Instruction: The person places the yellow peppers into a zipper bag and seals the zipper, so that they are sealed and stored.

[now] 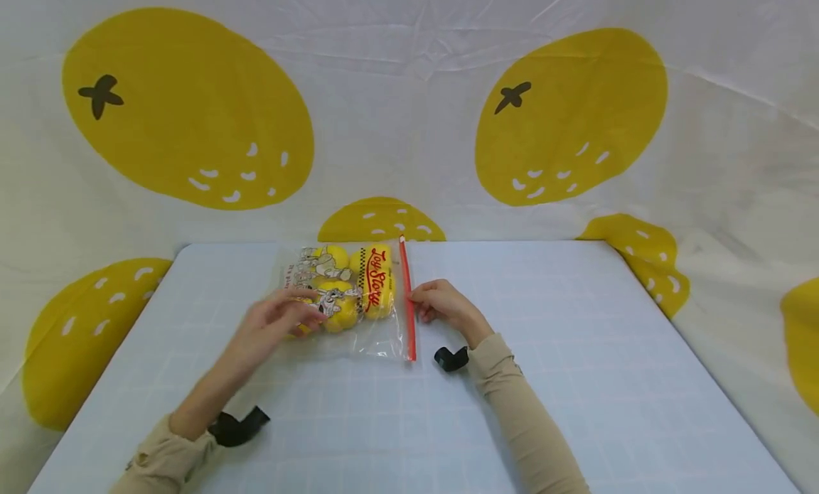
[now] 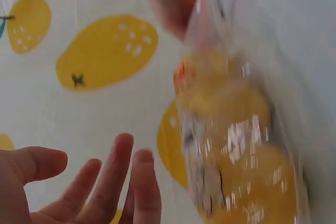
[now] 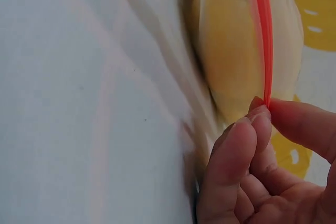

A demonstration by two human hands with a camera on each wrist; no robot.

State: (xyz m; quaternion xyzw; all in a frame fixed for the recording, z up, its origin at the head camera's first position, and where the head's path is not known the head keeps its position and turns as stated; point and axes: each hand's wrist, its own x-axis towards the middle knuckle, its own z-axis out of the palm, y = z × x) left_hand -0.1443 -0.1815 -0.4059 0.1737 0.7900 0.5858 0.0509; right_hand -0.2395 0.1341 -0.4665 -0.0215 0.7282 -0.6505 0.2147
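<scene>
A clear zip bag [image 1: 382, 334] with a red zip strip [image 1: 409, 330] lies near the back of the table, printed with cartoon figures and "Toy Story". Several rounded yellow things [image 1: 342, 316] fill it; their kind is blurred by the plastic. My right hand [image 1: 444, 302] pinches the red strip between thumb and fingertips at the bag's right edge, seen closely in the right wrist view. Over the bag's left part in the head view is my left hand [image 1: 271, 322]. In the left wrist view its fingers [image 2: 144, 182] are spread, with a gap between them and the bag.
A pale blue checked cloth covers the table [image 1: 358, 423]. Behind it hangs a white curtain [image 1: 397, 124] with large yellow fruit prints. Black curved pieces [image 1: 239, 428] show beside both wrists.
</scene>
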